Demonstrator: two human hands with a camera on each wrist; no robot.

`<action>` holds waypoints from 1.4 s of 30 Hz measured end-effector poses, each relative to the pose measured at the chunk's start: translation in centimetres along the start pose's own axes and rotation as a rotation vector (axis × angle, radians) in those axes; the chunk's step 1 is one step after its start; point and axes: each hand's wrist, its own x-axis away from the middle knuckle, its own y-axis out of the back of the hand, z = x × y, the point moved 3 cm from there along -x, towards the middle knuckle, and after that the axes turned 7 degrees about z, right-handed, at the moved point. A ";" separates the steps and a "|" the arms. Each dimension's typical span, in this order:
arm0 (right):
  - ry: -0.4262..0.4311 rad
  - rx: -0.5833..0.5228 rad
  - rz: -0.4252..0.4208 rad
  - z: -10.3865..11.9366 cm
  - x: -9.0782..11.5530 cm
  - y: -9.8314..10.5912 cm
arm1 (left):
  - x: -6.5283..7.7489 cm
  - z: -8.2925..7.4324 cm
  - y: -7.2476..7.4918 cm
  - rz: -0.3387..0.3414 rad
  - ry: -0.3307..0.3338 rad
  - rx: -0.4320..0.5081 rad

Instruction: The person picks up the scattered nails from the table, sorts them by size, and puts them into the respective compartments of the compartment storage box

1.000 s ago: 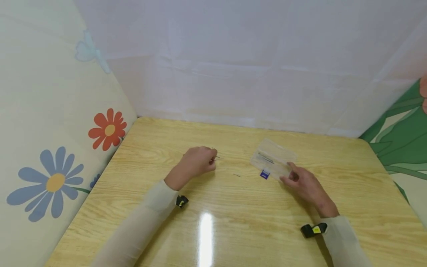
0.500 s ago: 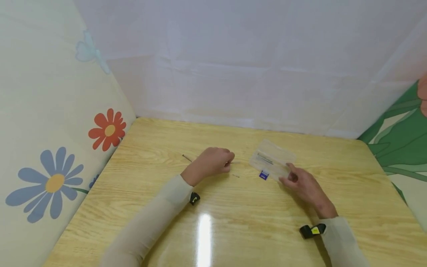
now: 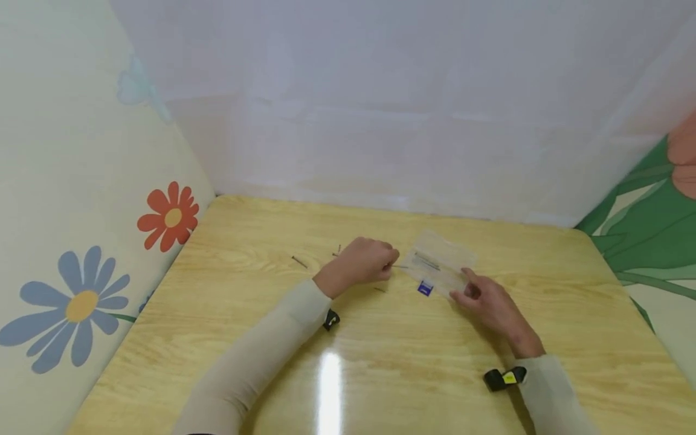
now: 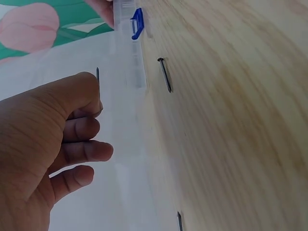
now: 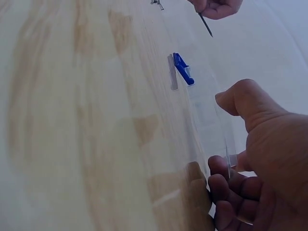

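Note:
My left hand (image 3: 361, 263) pinches a thin nail (image 4: 98, 82) between thumb and forefinger, its point toward the box; the other fingers are loosely curled. A clear plastic box (image 3: 448, 249) with its lid raised lies just to the right, and the nail's tip is at its left edge. Several nails (image 3: 426, 261) lie inside. A blue latch (image 3: 425, 288) sits on the near side of the box. My right hand (image 3: 492, 302) holds the right end of the box, thumb and fingers around its edge, as the right wrist view (image 5: 269, 144) also has it.
A short nail (image 4: 165, 76) lies on the wooden table (image 3: 261, 362) in front of the box. More loose nails (image 3: 299, 261) lie left of and behind my left hand. A white cloth (image 3: 348, 151) hangs along the table's back edge.
My left hand has moved right with the nail, from mid-table to the box's left edge, uncovering loose nails behind it. My right hand stays at the box. The view has shifted slightly.

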 end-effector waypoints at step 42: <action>-0.010 -0.004 -0.001 -0.1 -0.1 -0.5 | 1.1 1.9 -1.0 0.020 0.168 0.018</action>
